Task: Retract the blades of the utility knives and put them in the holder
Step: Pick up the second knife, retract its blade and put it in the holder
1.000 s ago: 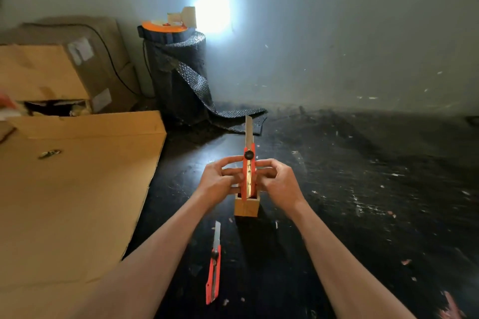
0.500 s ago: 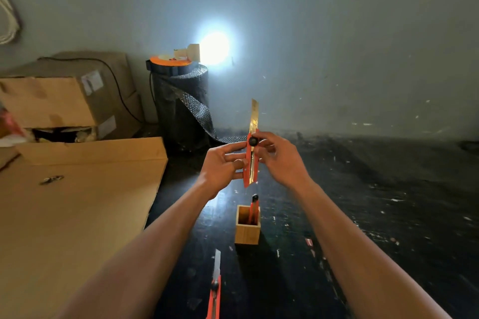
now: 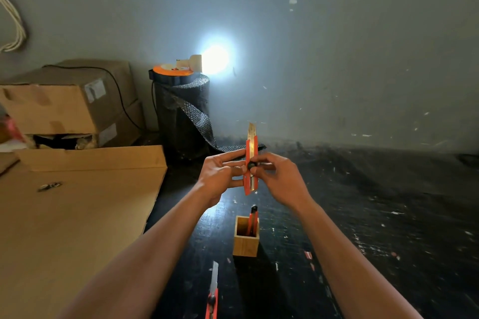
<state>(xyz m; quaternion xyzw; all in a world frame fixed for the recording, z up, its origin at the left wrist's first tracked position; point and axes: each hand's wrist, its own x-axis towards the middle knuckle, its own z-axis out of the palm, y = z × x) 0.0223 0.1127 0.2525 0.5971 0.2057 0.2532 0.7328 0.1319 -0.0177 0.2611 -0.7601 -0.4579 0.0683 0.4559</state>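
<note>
I hold an orange utility knife (image 3: 251, 149) upright in the air above the holder, a short length of blade showing at its top. My left hand (image 3: 220, 176) grips its body from the left. My right hand (image 3: 278, 179) grips it from the right, thumb on the black slider knob. Below stands the small wooden holder (image 3: 245, 244) on the black table, with one orange knife (image 3: 252, 220) standing in it. A third orange knife (image 3: 212, 295) lies on the table near me, its blade extended.
A large flat cardboard sheet (image 3: 72, 215) covers the table's left side. Cardboard boxes (image 3: 64, 101) are stacked at the back left. A black roll of bubble wrap (image 3: 181, 111) with an orange tape roll and a bright lamp on top stands by the wall.
The knife has risen from the holder into the air in both hands. Its blade now sticks out less than before, and the slider knob sits lower on the body.
</note>
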